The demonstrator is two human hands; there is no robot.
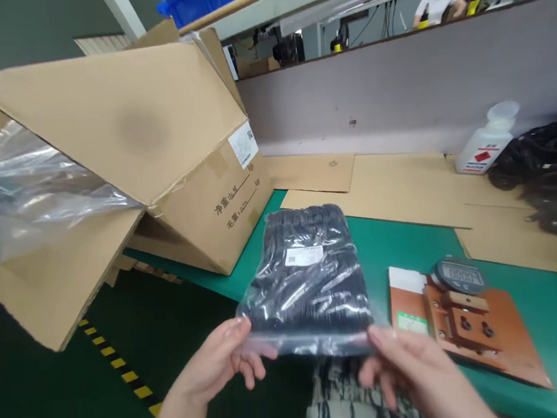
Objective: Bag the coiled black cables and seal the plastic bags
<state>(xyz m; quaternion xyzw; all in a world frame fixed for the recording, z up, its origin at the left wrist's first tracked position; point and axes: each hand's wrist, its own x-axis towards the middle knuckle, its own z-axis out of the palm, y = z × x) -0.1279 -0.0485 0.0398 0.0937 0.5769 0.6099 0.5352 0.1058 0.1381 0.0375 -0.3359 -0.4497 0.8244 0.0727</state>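
A clear plastic bag [313,292] packed with rows of thin dark parts, perhaps cables, lies tilted at the front of the green table. A white label [304,256] shows on its face. My left hand [229,352] pinches the near left corner between thumb and fingers. At the near right corner, my right hand [401,363] grips the same edge, thumb on top. Between the two hands the bag's near edge is stretched flat and hangs past the table's front. What exactly the dark parts are cannot be made out.
An open cardboard box [203,211] with plastic lining [39,189] stands left. Right of the bag sits a digital gauge [459,274] on a brown fixture plate [507,324]. Cardboard sheets [396,185], a white bottle [485,145] and black cables [549,158] lie behind. A person [439,4] is beyond the partition.
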